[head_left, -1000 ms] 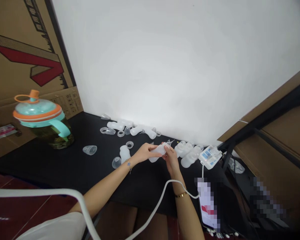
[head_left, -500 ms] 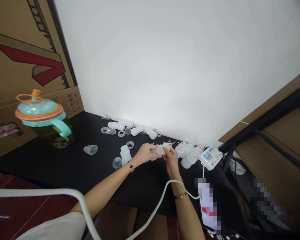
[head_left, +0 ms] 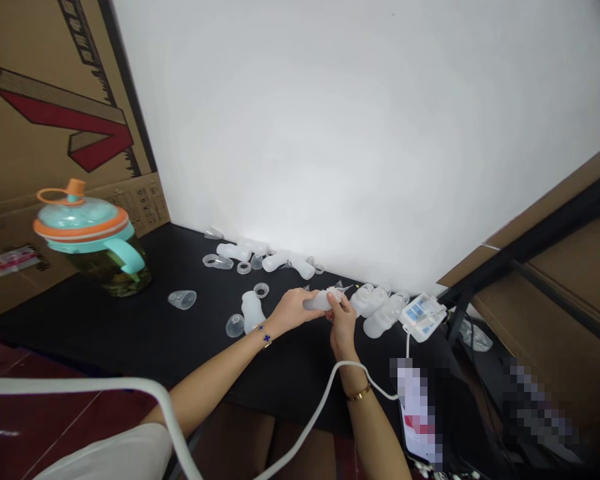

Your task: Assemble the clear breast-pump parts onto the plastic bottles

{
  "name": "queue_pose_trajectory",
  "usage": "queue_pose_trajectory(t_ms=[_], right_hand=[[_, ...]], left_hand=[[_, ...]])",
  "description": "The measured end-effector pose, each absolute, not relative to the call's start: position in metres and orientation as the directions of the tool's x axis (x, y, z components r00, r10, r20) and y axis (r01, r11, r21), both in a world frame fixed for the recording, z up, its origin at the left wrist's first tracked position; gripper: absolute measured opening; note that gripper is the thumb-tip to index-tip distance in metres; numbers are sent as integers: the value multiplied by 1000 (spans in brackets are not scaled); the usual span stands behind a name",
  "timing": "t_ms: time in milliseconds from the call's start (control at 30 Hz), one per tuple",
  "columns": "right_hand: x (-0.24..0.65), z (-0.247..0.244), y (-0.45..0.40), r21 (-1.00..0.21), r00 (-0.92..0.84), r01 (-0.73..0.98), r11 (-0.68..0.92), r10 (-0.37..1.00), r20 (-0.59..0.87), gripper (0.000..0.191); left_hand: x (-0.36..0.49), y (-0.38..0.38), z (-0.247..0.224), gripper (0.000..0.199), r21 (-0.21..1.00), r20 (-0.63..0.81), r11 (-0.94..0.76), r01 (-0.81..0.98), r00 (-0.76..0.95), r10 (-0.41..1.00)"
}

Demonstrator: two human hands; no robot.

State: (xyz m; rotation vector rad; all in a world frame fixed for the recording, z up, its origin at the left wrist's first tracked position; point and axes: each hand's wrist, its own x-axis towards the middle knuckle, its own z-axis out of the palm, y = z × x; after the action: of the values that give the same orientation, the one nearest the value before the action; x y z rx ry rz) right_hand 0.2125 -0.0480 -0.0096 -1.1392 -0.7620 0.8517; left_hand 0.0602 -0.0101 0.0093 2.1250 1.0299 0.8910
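Observation:
A small translucent white bottle [head_left: 316, 301] lies sideways between my hands above the black table [head_left: 205, 353]. My left hand [head_left: 291, 310] is closed around its base end. At the other end, the fingers of my right hand [head_left: 342, 317] pinch the neck, where a clear part [head_left: 338, 289] shows; its exact shape is hard to make out. Left of my hands lie another white bottle [head_left: 251, 311], a clear dome cap [head_left: 235, 325] and a clear ring [head_left: 261, 290]. Several capped bottles [head_left: 380, 317] lie together just right of my right hand.
Along the wall lie several loose bottles [head_left: 234, 252] and rings [head_left: 244, 267]. A clear cap [head_left: 183, 299] lies near a teal and orange jug [head_left: 97, 240]. At right are a white power strip [head_left: 423, 316] and a phone [head_left: 415, 420]. A white cable [head_left: 325, 400] crosses in front of me.
Both hands keep hold of the bottle in nearly the same place. My fingers have shifted only slightly, and the whole view has moved a little.

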Motion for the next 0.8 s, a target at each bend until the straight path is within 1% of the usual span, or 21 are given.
queue_pose_trajectory(t_ms=[67, 133, 267, 333, 433, 533, 600, 667, 733, 800], right_hand=[[213, -10, -48, -966, 481, -171, 192, 873, 89, 35], [213, -10, -48, -967, 466, -162, 196, 879, 100, 36], [214, -6, -49, -960, 405, -210, 186, 910, 88, 39], [213, -4, -49, -954, 368, -243, 178, 927, 79, 41], [212, -3, -50, -952, 342, -265, 154, 938, 56, 44], [211, -2, -50, -959, 337, -251, 129, 941, 39, 45], [210, -2, -50, -964, 320, -231, 128, 946, 49, 42], [210, -1, -50, -965, 307, -229, 127, 950, 52, 40], [209, -1, -51, -966, 290, -232, 115, 956, 44, 39], [209, -1, -51, -970, 266, -220, 104, 963, 43, 40]], left_hand=[[60, -12, 12, 41, 757, 290, -504, 415, 478, 829], [60, -14, 16, 40, 795, 277, -479, 372, 481, 832], [59, -16, 20, 34, 888, 299, -427, 171, 492, 818], [59, -14, 19, 33, 926, 291, -371, 66, 497, 817], [60, -9, 15, 42, 969, 241, -235, -76, 494, 835], [61, -5, 13, 51, 976, 207, -150, -157, 463, 862], [62, -5, 13, 54, 973, 210, -147, -176, 428, 879], [61, -6, 13, 52, 970, 230, -178, -165, 387, 893], [61, -7, 12, 48, 963, 270, -255, -89, 323, 907], [62, -9, 9, 44, 936, 325, -348, 55, 250, 912]])
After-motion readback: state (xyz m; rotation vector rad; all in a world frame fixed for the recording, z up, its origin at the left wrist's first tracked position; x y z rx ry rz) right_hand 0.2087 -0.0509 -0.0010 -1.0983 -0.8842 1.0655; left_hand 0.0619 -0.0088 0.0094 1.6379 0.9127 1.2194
